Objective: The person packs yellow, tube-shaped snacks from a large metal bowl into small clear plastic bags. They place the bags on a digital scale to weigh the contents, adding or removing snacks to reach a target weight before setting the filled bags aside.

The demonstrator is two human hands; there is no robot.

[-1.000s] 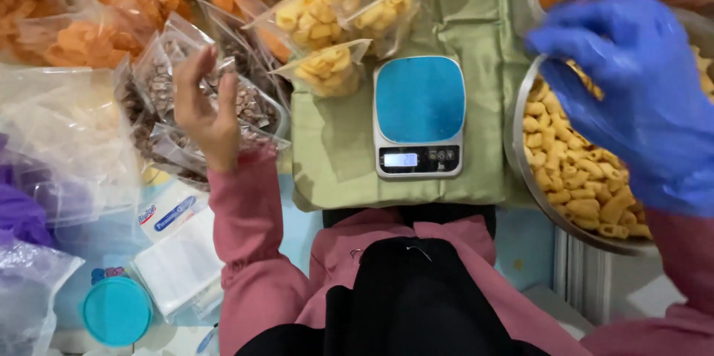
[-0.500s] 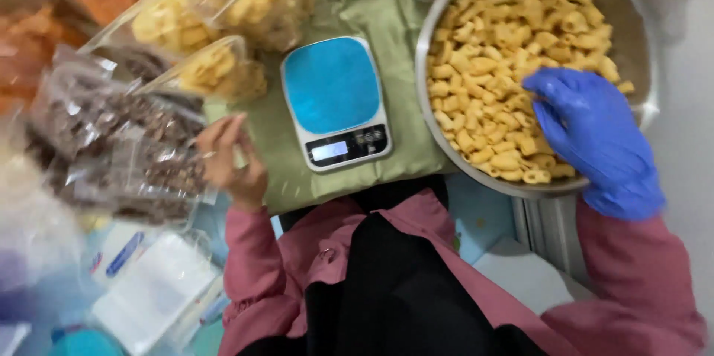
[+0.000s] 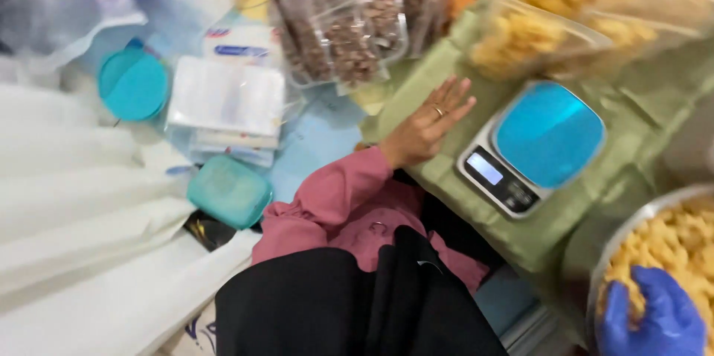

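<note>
head view: left hand (image 3: 428,124) flat beside blue-topped scale (image 3: 534,146).

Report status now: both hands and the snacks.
Left hand flat on green cloth beside scale. Gloved right hand in bowl of yellow snacks.

Bright even light, heavy motion blur, esp. toward edges.

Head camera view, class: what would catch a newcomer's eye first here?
The blue-topped kitchen scale on the green cloth, right of centre. The bare left hand lies flat beside it. At the bottom right, the blue-gloved right hand rests in a metal bowl of yellow snacks.
</note>
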